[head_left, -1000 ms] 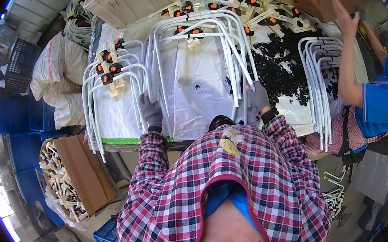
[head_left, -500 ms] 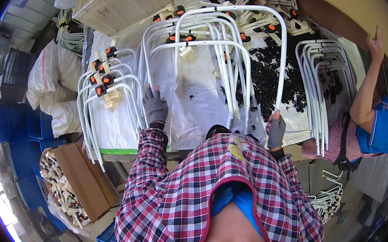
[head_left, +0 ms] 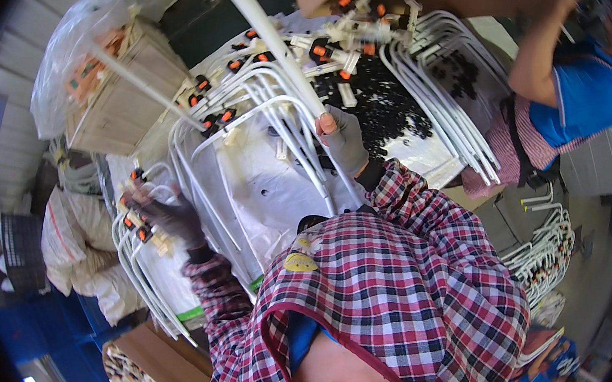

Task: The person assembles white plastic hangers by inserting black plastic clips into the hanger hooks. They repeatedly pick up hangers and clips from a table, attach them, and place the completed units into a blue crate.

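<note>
My right hand (head_left: 345, 139), in a grey fingerless glove, grips one leg of a white U-shaped tube frame (head_left: 263, 31). The lifted frame slants up and to the left, out of the picture's top edge. On the left, my gloved left hand (head_left: 172, 220) is over a stack of smaller white tube frames (head_left: 135, 266), beside their black, orange and cream plastic clamps (head_left: 143, 233). Motion smears its fingers, so whether they hold a clamp is unclear. Between my hands, more bent tube frames (head_left: 279, 102) lie on the white-sheeted table (head_left: 266, 176).
Small black parts (head_left: 382, 102) are heaped beyond my right hand, with loose clamps (head_left: 328, 52) behind. Another frame stack (head_left: 449, 102) lies at right, near a co-worker in blue (head_left: 589, 90). A cream crate (head_left: 126, 90) and white sacks (head_left: 78, 234) stand left.
My right hand has raised the white tube frame and swung it up and left. My left hand has moved left, onto the clamps of the left stack. The view has turned.
</note>
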Demonstrator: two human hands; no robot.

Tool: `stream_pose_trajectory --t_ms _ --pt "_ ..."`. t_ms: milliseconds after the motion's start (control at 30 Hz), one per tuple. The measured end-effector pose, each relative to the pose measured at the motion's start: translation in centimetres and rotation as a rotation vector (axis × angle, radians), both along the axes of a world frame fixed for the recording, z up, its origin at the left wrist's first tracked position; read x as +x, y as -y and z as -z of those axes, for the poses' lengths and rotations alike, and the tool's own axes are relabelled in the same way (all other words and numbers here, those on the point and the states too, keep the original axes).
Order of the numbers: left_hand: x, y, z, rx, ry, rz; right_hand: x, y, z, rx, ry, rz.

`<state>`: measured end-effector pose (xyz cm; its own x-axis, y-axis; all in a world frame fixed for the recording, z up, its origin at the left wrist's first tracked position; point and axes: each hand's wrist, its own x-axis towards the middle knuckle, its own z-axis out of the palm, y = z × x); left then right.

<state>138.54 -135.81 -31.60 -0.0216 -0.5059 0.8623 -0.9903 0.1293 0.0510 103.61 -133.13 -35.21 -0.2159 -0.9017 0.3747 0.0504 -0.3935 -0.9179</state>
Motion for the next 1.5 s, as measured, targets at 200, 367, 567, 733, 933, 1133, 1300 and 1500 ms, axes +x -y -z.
stream_pose_trajectory --t_ms 200,367,567,733,933,1133,1300,1500 --pt "-4.1 0.0 -20.5 -0.801 0.403 0.029 -7.2 -5.1 -3.4 0.142 0.009 -0.127" --pt "-8.8 1.6 -19.4 0.008 0.248 0.430 -14.3 -10.7 1.4 0.346 -0.053 -0.076" --pt "-5.1 9.6 -3.3 0.788 -0.209 0.920 -17.0 -12.0 17.1 0.549 -0.091 0.538" --pt "0.2 10.4 -2.5 1.075 -0.332 0.705 -18.5 -12.6 25.8 0.862 -0.335 0.952" --pt "6.9 4.7 -3.4 1.078 -0.661 0.511 -17.8 -5.2 24.9 0.778 -0.364 0.860" --pt "11.7 -2.6 -3.9 0.911 -0.859 0.403 -18.7 -1.1 17.3 0.715 -0.704 0.740" --pt "11.6 -4.5 -4.5 0.836 -0.955 0.325 -18.1 4.0 12.3 0.296 -0.852 0.630" --pt "7.6 -2.6 -5.3 0.857 -0.891 0.356 -17.9 10.5 12.8 0.739 -1.340 0.230"
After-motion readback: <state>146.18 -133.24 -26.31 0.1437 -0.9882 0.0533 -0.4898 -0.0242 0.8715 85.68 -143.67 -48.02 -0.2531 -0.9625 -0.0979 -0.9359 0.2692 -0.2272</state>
